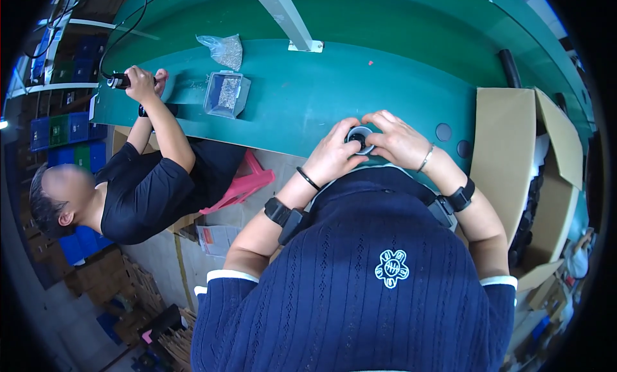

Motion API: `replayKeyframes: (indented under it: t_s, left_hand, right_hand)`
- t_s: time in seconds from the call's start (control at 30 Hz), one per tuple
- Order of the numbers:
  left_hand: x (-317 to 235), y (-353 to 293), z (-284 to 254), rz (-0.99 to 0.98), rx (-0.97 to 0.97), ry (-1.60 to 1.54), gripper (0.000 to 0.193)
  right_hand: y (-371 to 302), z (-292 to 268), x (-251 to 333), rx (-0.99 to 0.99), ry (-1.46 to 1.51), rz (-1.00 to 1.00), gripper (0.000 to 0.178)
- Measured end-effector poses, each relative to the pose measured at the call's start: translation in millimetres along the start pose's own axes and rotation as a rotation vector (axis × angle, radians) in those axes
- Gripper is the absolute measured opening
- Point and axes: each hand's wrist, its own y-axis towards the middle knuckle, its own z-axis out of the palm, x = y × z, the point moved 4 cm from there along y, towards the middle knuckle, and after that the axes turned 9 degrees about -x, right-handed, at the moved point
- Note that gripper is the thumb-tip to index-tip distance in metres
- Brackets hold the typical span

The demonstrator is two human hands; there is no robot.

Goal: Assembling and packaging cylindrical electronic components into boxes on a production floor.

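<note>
A small round cup-like part [358, 133], pale at the rim and black inside, is held close to my body at the table's near edge. My left hand [333, 152] grips it from the left, its fingers curled at the rim. From the other side my right hand [400, 142] closes round the same part, thumb and fingers bent over its top. The fingers cover much of it, so what lies inside cannot be made out fully. Right of my right hand, two flat dark discs [443, 132] lie on the green table [308, 82].
A clear plastic bin [241, 102] and a plastic bag [226, 50], both with small metallic pieces, stand at the left. A co-worker there holds a corded black tool [118, 81]. An open cardboard box [504, 147] stands right; a metal post [283, 15] rises behind.
</note>
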Motion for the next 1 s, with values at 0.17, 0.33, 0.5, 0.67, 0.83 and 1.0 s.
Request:
replayKeyframes:
  t_s: [0.17,0.33,0.5,0.67,0.83,1.0]
  left_hand:
    - [-3.5,2.8,1.4,0.010,0.016,-0.008,0.026]
    - [-2.8,2.3,4.2,-0.009,0.006,-0.010,0.024]
    - [-1.3,4.8,4.8,-0.019,0.031,-0.012,0.019]
    - [1.9,9.4,-5.4,-0.143,0.027,-0.068,0.017]
    - [9.0,10.3,-3.0,-0.110,0.017,-0.094,0.016]
    - [8.6,15.7,-1.4,-0.128,0.014,-0.105,0.018]
  right_hand:
    - [-0.8,0.1,2.4,0.047,-0.066,-0.029,0.021]
    - [-2.4,4.1,-0.8,0.037,-0.072,0.005,0.025]
    - [-5.0,2.7,-2.4,-0.032,0.028,0.010,0.038]
    - [-43.3,-38.8,-70.3,-0.437,-0.052,0.378,0.032]
    - [-150.9,-11.9,-162.4,-0.107,-0.530,1.040,0.058]
    - [-169.7,-3.8,-176.7,-0.337,-0.197,0.938,0.053]
